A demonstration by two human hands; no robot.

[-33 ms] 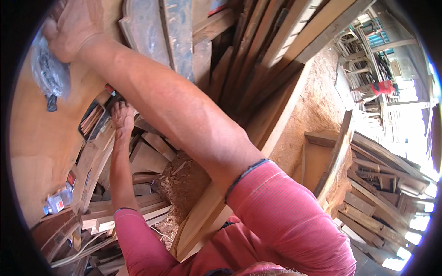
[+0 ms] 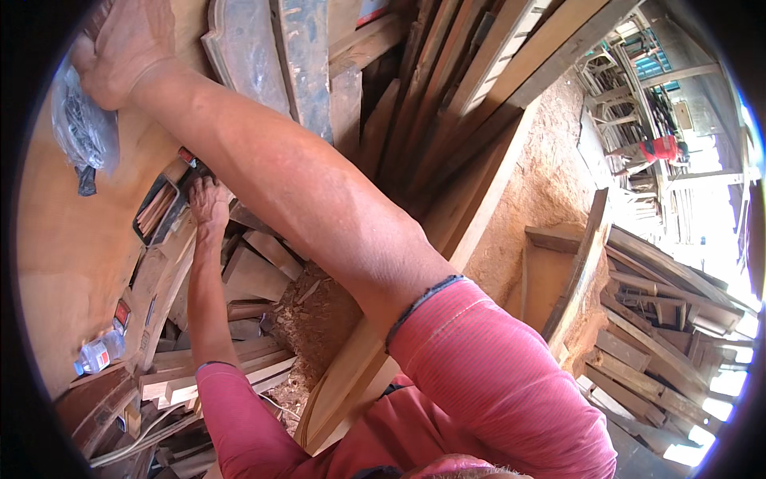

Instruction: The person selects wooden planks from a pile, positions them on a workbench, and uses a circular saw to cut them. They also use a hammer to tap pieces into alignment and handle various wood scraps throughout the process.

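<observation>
The dark box [image 2: 170, 219] is set at the edge of the board [image 2: 68, 279], its long axis slanted from lower left to upper right; red-and-white label is borne by the bottle [image 2: 100, 352] below. Brown strips [image 2: 157, 209] are laid lengthwise in the box. Whether the left hand's [image 2: 210, 203] bent fingers are clamped on its right side cannot be told, nor the right hand's [image 2: 128, 56] finger state, by the bag [image 2: 84, 124].

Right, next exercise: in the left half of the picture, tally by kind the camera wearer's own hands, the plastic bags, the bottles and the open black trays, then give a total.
Hands: 2 (left hand, right hand)
Plastic bags: 1 (clear bag)
Bottles: 1 (clear bottle)
Trays: 1 (black tray)
Total: 5
</observation>
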